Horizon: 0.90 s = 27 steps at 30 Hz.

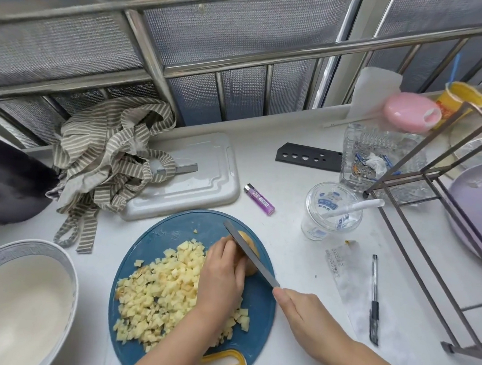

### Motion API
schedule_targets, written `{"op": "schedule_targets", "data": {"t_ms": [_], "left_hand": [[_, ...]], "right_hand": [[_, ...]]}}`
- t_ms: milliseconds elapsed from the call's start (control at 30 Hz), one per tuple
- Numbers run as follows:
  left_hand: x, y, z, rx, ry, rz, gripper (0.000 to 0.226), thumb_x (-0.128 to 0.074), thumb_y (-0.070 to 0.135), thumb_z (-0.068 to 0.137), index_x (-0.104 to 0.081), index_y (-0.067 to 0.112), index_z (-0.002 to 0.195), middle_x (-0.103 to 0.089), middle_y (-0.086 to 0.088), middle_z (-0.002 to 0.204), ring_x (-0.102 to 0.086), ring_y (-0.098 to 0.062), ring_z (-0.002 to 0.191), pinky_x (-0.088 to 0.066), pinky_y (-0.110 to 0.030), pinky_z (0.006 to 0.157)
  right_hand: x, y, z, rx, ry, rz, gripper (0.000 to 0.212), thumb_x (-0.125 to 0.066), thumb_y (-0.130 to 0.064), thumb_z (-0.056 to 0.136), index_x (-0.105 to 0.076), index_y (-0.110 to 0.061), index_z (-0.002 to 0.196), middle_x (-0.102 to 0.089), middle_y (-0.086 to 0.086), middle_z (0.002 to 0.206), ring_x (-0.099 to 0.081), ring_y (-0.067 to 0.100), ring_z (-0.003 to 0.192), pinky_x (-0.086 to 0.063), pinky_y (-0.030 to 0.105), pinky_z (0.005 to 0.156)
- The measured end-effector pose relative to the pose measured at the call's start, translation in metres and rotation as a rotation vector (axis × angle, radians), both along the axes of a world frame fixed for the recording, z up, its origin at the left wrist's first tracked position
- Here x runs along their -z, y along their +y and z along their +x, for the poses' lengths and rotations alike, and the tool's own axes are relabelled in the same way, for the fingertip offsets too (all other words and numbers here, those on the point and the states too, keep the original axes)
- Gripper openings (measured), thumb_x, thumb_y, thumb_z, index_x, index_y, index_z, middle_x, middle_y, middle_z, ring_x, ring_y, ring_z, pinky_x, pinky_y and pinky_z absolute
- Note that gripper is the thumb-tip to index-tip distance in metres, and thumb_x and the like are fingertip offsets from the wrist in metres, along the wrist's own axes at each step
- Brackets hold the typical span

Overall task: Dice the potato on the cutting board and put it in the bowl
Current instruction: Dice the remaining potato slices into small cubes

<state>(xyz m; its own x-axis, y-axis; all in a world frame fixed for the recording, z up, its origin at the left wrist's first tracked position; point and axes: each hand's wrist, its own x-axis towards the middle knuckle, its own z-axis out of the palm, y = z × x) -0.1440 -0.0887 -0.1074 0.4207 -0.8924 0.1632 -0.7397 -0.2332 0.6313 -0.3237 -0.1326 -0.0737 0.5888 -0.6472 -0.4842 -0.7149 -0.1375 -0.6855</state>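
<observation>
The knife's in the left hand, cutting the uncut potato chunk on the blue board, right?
Not quite: the head view shows the knife in the right hand, cutting the uncut potato chunk on the blue board; the left hand steadies it.

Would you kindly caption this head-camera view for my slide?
Left hand steadies the potato piece on the blue cutting board while the right hand slices it with a knife.

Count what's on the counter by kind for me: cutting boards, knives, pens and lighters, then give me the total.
Cutting boards: 2 (blue cutting board, white cutting board)
Knives: 1 (knife, held by the right hand)
Pens: 1 (pen)
Lighters: 1 (purple lighter)
Total: 5
</observation>
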Motion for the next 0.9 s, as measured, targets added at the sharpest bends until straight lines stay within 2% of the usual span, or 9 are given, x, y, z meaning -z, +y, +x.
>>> {"op": "schedule_targets", "data": {"t_ms": [133,267,400,600,800,900], "left_hand": [[0.001,0.000,0.000,0.004,0.007,-0.021,0.029,-0.068,0.007,0.082,-0.051,0.017,0.104,-0.058,0.000,0.103,-0.049,-0.016,0.093,-0.035,-0.017,0.085],[0.001,0.002,-0.005,0.014,0.006,-0.056,0.026,-0.064,0.016,0.084,-0.052,0.020,0.108,-0.060,-0.001,0.113,-0.049,-0.014,0.102,-0.031,-0.013,0.092],[0.003,0.001,-0.006,0.009,-0.004,-0.078,0.025,-0.062,0.019,0.084,-0.049,0.020,0.105,-0.061,-0.004,0.111,-0.049,-0.014,0.100,-0.030,-0.012,0.092],[0.002,0.003,-0.005,-0.005,-0.029,-0.050,0.029,-0.048,0.032,0.089,-0.047,0.018,0.114,-0.061,-0.007,0.110,-0.048,-0.016,0.101,-0.033,-0.019,0.092],[-0.002,0.002,-0.002,0.024,0.006,0.015,0.029,-0.054,0.036,0.089,-0.049,0.020,0.112,-0.059,-0.002,0.114,-0.046,-0.013,0.106,-0.038,-0.024,0.095],[-0.003,0.005,0.001,0.062,0.022,0.119,0.041,-0.069,0.032,0.086,-0.054,0.016,0.120,-0.047,-0.006,0.134,-0.046,-0.021,0.121,-0.042,-0.031,0.101]], "right_hand": [[-0.003,-0.005,-0.001,-0.038,0.007,-0.014,0.052,-0.015,-0.063,0.088,-0.030,-0.018,0.065,-0.034,-0.007,0.061,-0.032,0.010,0.058,-0.028,0.026,0.058],[-0.003,-0.019,0.006,-0.075,0.044,-0.021,0.049,-0.020,-0.052,0.100,-0.028,-0.017,0.067,-0.034,-0.004,0.063,-0.031,0.011,0.060,-0.028,0.030,0.060],[-0.001,-0.025,0.008,-0.084,0.040,0.007,0.047,-0.021,-0.051,0.100,-0.026,-0.017,0.068,-0.030,-0.005,0.062,-0.027,0.009,0.058,-0.027,0.028,0.060],[-0.001,-0.039,0.026,-0.060,0.069,0.052,0.050,-0.024,-0.052,0.101,-0.031,-0.018,0.065,-0.038,-0.006,0.061,-0.033,0.009,0.056,-0.029,0.025,0.056],[-0.002,-0.040,0.029,-0.036,0.089,0.061,0.050,-0.025,-0.053,0.101,-0.030,-0.016,0.068,-0.035,-0.004,0.061,-0.031,0.011,0.054,-0.028,0.027,0.056],[-0.001,-0.042,0.028,-0.038,0.099,0.056,0.051,-0.023,-0.054,0.101,-0.031,-0.016,0.067,-0.036,-0.005,0.060,-0.032,0.011,0.054,-0.029,0.028,0.057]]}}
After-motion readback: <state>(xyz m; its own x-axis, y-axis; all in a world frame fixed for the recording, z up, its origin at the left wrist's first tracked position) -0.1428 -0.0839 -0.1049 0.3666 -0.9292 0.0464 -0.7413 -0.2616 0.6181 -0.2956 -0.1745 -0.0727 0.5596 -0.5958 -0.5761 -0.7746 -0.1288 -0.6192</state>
